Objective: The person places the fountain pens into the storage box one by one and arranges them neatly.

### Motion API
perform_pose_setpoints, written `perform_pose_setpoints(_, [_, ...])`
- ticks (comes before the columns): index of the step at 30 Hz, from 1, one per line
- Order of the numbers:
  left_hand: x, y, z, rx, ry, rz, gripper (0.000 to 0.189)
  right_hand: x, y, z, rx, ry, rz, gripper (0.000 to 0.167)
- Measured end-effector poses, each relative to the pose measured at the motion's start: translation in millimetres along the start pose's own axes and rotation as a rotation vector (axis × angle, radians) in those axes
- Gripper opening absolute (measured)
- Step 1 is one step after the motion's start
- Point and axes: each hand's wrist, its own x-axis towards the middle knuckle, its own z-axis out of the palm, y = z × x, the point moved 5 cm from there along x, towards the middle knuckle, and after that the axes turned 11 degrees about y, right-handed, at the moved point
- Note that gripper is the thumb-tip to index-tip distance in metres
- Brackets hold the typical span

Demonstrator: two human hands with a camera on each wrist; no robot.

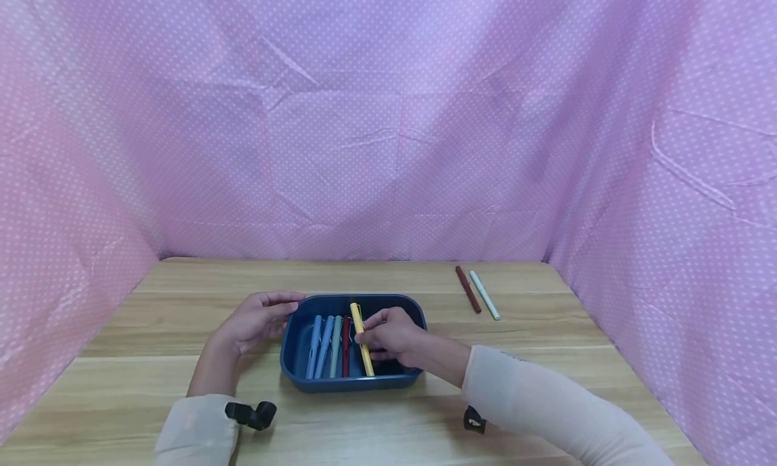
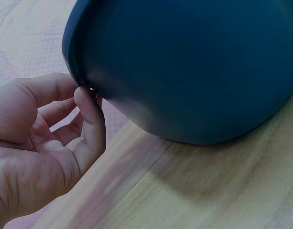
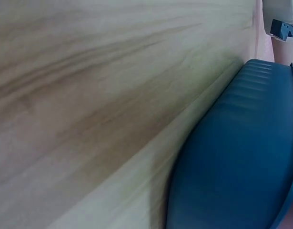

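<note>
Pinching a yellow clip pen (image 1: 357, 317) between thumb and fingers, the right hand (image 1: 391, 334) reaches over the right side of a dark-blue rectangular box (image 1: 352, 385). That pen is inside the box, slanting slightly, its lower end near the front wall and its clip facing right. At the box's far left corner, the left hand (image 1: 255, 321) pinches the rim between its fingertips, as the left wrist view shows closely.

Left of the yellow pen, four others lie side by side in the box, pointing front to back: a light-blue pen (image 1: 313, 348), a second light-blue pen (image 1: 324, 348), a grey-green pen (image 1: 336, 348) and a dark-red pen (image 1: 346, 348).

Outside, beyond the box to the right, a maroon pen (image 1: 468, 289) and a pale mint pen (image 1: 485, 295) lie just beside each other on the wood-grain table (image 1: 121, 385). Pink polka-dot cloth (image 1: 388, 115) hangs around it.
</note>
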Motion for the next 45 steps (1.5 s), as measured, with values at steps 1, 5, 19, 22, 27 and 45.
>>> perform_pose_setpoints(1, [-0.2, 0.2, -0.3, 0.001, -0.002, 0.004, 0.038, 0.4, 1, 1, 0.001, 0.000, 0.004, 0.027])
perform_pose_setpoints(5, [0.2, -0.2, -0.8, 0.002, 0.005, 0.003, 0.038, 1.7, 4, 3, 0.007, 0.003, 0.019, 0.026])
perform_pose_setpoints(19, [2.6, 0.2, -1.1, -0.011, 0.007, -0.007, 0.035, 5.1, 11, 10, -0.060, 0.031, 0.043, 0.022])
perform_pose_setpoints(22, [2.7, 0.5, -1.1, -0.012, 0.006, -0.007, 0.036, 5.6, 11, 11, -0.086, 0.040, 0.047, 0.021])
perform_pose_setpoints(27, [2.6, 0.6, -1.0, -0.004, 0.002, 0.001, 0.037, 6.1, 12, 12, -0.109, 0.054, 0.049, 0.019])
perform_pose_setpoints(45, [4.8, -1.2, -1.8, -0.004, 0.003, -0.005, 0.035, 7.1, 13, 10, -0.080, 0.036, 0.081, 0.011])
